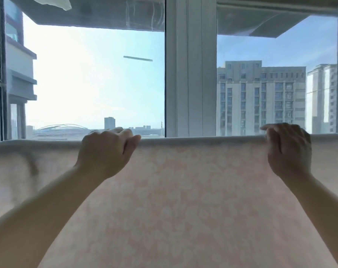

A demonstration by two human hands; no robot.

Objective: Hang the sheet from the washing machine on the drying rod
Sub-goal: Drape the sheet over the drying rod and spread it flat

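Two bare forearms are reaching up and forward from the bottom corners of the view, and a pale pink sheet (183,200) with a faint floral print is hanging as a broad curtain behind them, filling everything below the hands. Its top edge is running straight across at knuckle height, folded over a line that is itself hidden under the cloth, so the rod cannot be seen directly.

The left hand (106,151) is gripping that top fold, fingers curling over the far side and the thumb pointing toward the other hand along the near face. To its outer side the sheet is sagging slightly and looking blurred. The right hand (288,149) is pinching the same fold well apart from the left, its fingers bent over the edge with the fingertips (264,128) sticking out just above the cloth. Between the two hands the fabric is lying taut and level.

Beyond the hands a white window frame (190,74) is standing upright, nearer the right hand than the left. Past the glass, a tall grey apartment block (260,97) is rising above the right hand, and bright sky is spreading above the left.
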